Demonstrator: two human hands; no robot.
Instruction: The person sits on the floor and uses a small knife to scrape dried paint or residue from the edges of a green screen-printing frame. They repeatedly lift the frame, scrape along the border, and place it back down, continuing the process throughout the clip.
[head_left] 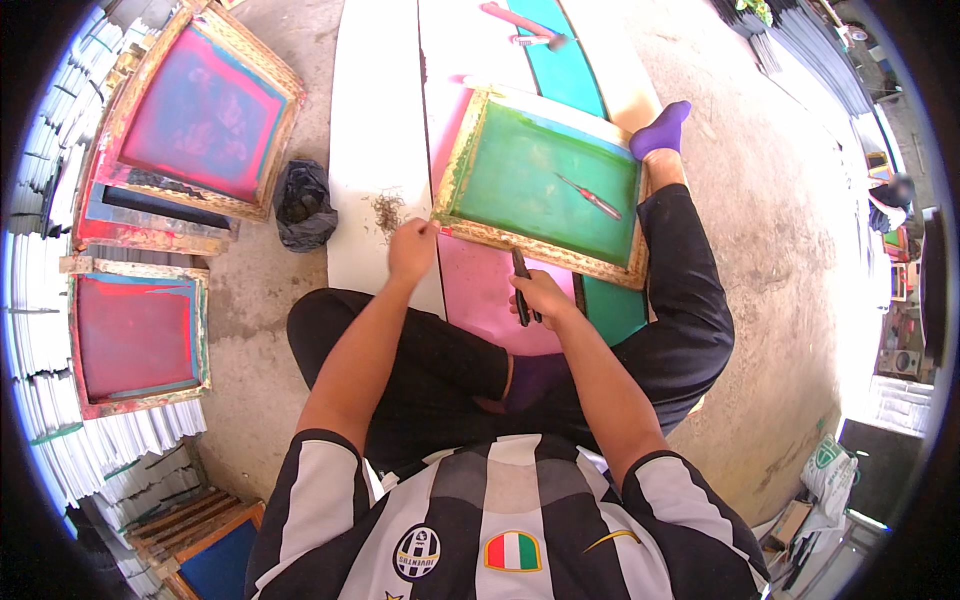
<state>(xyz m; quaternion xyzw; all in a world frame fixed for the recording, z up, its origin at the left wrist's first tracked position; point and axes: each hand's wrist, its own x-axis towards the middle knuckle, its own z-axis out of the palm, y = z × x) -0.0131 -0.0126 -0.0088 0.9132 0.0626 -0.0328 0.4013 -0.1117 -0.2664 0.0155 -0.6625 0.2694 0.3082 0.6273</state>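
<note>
Head view (fisheye). Ctr: a wood frame w/ green mesh stretched across it lies flat on a striped board (white, pink & teal bands), its near rail facing the wearer. A slim tool w/ reddish handle rests diagonally on the mesh, R of ctr.

R grip: closed around black pliers, jaw end pointing away from the wearer, toward the near rail. L grip: fingers curled, just beside the frame's near L corner; detail is small here, so whether it pinches anything can't be told.

L of that corner, a small heap of thin brown scraps sits on the white band. Farther L, nr the board's edge, a crumpled black plastic bag lies on the concrete floor.

Far L: two more frames, the upper side frame w/ bluish mesh edged in pink, the lower side frame w/ a dull red field; stacked white sheets stand alongside.

Top: a pink-handled tool & a white marker lie together on the board, beyond the frame.

R side: the wearer's purple-socked foot is just beside the frame's far R corner, the dark-trousered R leg bent along its R rail.
</note>
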